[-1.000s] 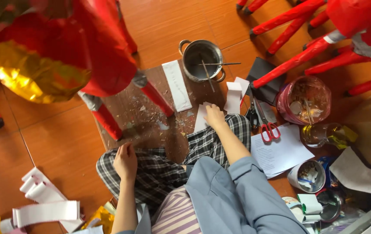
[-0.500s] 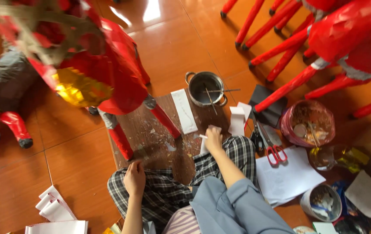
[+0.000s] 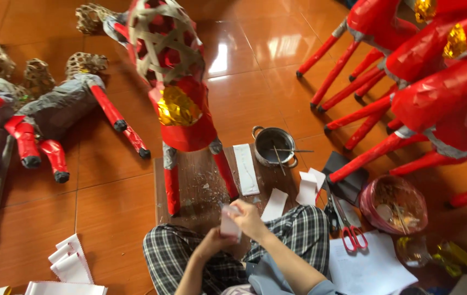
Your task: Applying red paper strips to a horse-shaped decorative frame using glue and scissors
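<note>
While both hands, the left hand and the right hand, close around a white paper strip above the lap, a metal pot with sticks across it stands on the brown board. A pink bowl holds scraps. Red scissors lie on the tiled floor beside red paper animal figures.

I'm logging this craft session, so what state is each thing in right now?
White paper strip: held upright in both hands.
Left hand: gripping the strip's lower part.
Right hand: pinching the strip's upper edge.
Red paper animal: standing on the board, head frame uncovered.
Metal pot: open, sticks resting inside.
Red scissors: lying closed on paper.
</note>
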